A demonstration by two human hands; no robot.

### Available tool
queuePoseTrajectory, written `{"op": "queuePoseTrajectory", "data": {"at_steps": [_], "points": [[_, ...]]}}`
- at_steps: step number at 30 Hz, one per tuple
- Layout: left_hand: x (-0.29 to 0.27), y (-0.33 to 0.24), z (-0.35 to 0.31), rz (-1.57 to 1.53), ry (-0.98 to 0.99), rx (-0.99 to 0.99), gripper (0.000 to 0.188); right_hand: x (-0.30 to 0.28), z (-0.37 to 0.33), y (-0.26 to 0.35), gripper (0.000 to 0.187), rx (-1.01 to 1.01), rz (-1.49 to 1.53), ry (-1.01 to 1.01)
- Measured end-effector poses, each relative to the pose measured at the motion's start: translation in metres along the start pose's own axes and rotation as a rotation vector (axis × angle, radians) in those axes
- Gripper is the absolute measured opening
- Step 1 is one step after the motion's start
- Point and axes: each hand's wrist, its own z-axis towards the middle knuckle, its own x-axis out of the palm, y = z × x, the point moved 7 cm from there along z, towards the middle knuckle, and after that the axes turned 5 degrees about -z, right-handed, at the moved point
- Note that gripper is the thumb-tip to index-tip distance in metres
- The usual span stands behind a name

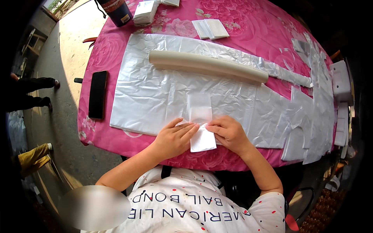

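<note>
Folded white sheet [203, 140] over plastic film [149, 97]
Right hand [229, 134] pinches the sheet's edge; left hand [175, 138] touches it, grip unclear

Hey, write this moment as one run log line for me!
left hand: touching small white piece; right hand: gripping it; beyond: beige tube on plastic sheet; at left: dark phone

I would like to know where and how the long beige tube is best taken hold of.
Probably around the middle of the beige tube, from above, with fingers wrapped across its length. It is round, long and lies flat on the silvery sheet, with its top uncovered, so a middle grip should balance better than one end.
</note>
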Motion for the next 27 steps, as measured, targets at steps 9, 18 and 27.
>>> {"op": "queuePoseTrajectory", "data": {"at_steps": [9,18,27], "points": [[0.0,0.035,0.011,-0.273,-0.069,-0.583,0.066,0.004,0.013,-0.036,0.019,0.656,0.188,0.026],[-0.007,0.05,0.02,-0.567,-0.041,-0.824,0.076,0.011,0.022,-0.053,0.024,0.913,0.181,0.276],[0.026,0.003,0.045,0.086,0.098,-0.256,0.086,0.014,0.022,-0.055,0.024,0.923,0.113,0.289]]}}
